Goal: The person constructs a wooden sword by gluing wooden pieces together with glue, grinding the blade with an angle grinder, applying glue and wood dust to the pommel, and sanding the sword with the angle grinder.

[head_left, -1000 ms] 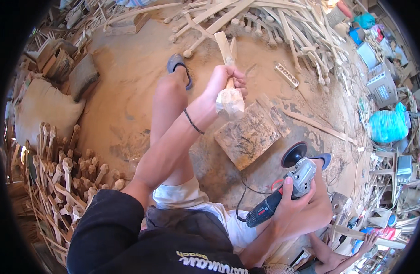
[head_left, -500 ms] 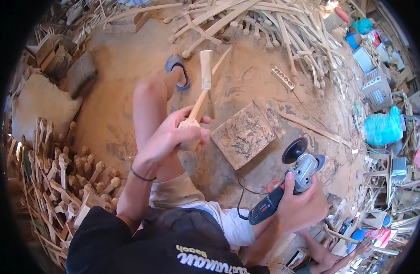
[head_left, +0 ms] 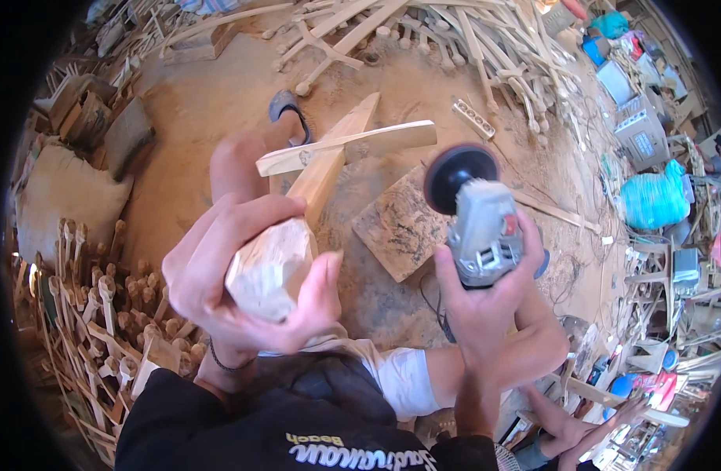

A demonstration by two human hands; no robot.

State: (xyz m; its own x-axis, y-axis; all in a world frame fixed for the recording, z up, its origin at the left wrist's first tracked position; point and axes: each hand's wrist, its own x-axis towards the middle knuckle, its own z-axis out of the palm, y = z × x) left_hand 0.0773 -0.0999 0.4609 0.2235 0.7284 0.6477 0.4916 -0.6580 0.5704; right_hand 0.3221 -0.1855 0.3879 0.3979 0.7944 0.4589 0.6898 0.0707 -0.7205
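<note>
My left hand (head_left: 211, 271) is closed round the grip of a pale wooden sword (head_left: 327, 179). Its faceted pommel end faces up toward me, and the crossguard and blade stretch away from me. In my right hand (head_left: 482, 314) is an angle grinder (head_left: 486, 234), gripped round its body below the grey gear head. The round dark sanding disc (head_left: 447, 188) on it points toward the sword but stays apart from it. The grinder's lower body is hidden behind my hand.
A worn wooden block (head_left: 384, 235) lies on the dusty floor ahead. Several similar wooden pieces (head_left: 133, 306) stand bundled at the left, and more lie piled (head_left: 455, 39) at the far side. A power strip (head_left: 473, 118) lies beyond the grinder. Another person's arm (head_left: 588, 432) shows lower right.
The wooden sword has come closer to me and swung round, its pommel now facing up. The grinder has risen and moved left, nearer the sword, with its disc tilted toward it.
</note>
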